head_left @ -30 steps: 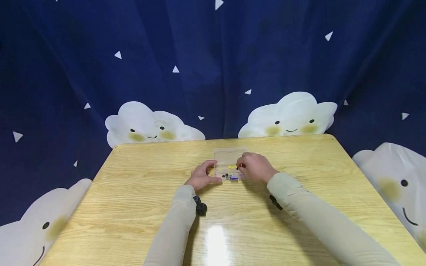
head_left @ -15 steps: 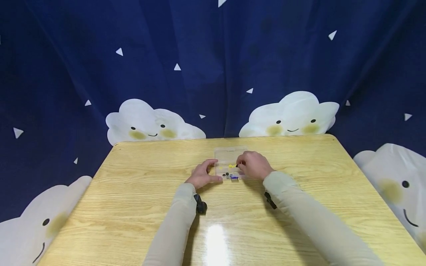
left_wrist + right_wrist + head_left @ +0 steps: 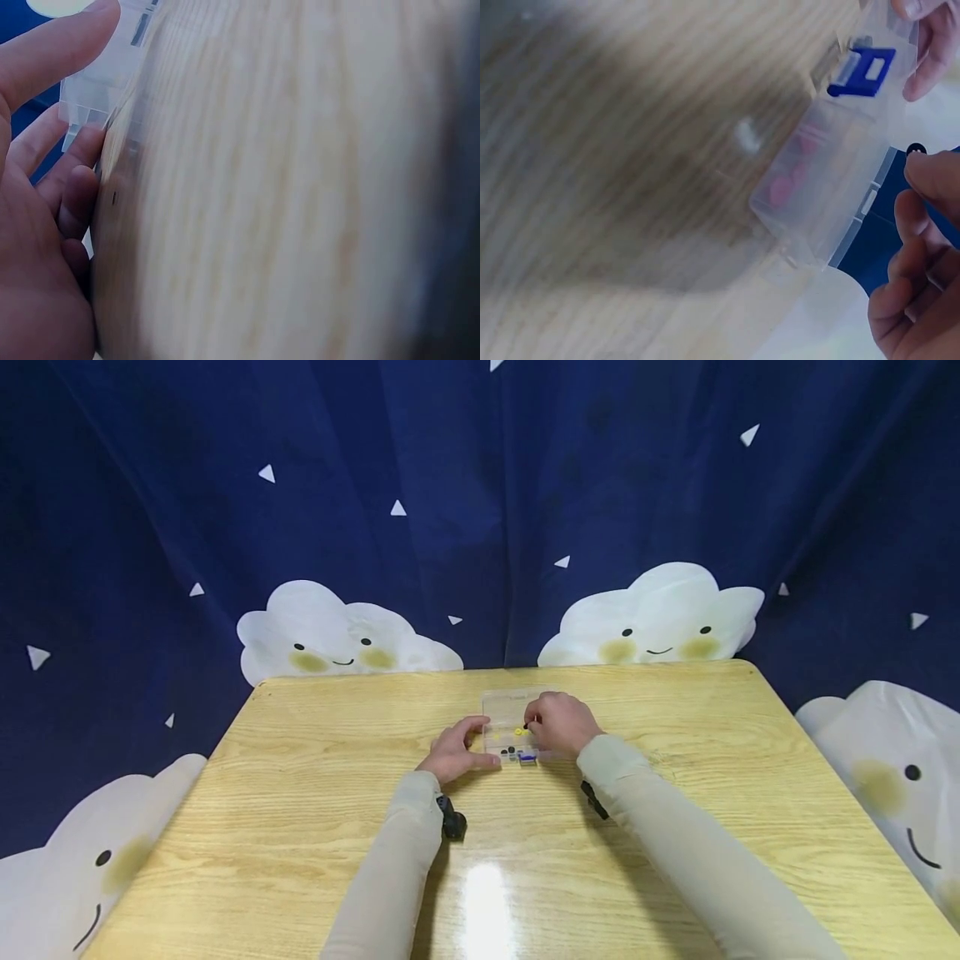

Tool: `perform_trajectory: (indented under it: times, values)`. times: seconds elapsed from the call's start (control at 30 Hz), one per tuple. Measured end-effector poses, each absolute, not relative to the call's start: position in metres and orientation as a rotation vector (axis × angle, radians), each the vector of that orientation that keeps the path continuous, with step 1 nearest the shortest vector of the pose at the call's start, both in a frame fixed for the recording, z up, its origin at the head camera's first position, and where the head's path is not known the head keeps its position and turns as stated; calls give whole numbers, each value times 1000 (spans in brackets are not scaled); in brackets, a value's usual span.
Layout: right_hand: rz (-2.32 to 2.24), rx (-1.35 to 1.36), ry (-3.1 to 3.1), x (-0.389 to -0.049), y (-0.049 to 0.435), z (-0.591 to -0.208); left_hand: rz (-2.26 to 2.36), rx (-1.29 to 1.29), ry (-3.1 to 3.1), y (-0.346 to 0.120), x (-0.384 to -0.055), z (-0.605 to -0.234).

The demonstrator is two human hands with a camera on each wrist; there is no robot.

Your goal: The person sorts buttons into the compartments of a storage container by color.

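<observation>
A clear plastic compartment box lies on the table with its lid raised at the far side. My left hand holds its left end, thumb at the near side and fingers farther back. Between thumb and fingertip, my right hand pinches a small black button above the box. Yellow pieces lie in the middle, and dark buttons in a near compartment. In the right wrist view, pink pieces show through the wall near a blue latch. My right hand hides the box's right part.
The wooden table extends around the box on all sides. A dark blue curtain with white clouds hangs behind its far edge. Each wrist carries a black camera, the left one low over the table.
My right hand has moved left and slightly farther back over the box, still pinching the black button. My left hand keeps its place on the box.
</observation>
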State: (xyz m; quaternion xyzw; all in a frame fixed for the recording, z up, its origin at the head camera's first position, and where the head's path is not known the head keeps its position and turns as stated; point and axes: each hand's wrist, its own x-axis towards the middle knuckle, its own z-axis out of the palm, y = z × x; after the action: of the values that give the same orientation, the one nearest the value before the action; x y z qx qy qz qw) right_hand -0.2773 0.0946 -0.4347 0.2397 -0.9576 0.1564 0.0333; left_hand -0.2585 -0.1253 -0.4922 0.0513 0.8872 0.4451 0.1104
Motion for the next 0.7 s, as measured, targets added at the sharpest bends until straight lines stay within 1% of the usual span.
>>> perform_trajectory:
  times: [0.2, 0.7]
  values:
    - [444, 747, -2955, -282, 90, -429, 1320, 162, 2612, -126, -258, -492]
    - [435, 760, -2975, -279, 90, -425, 1334, 177, 2602, -126, -258, -492]
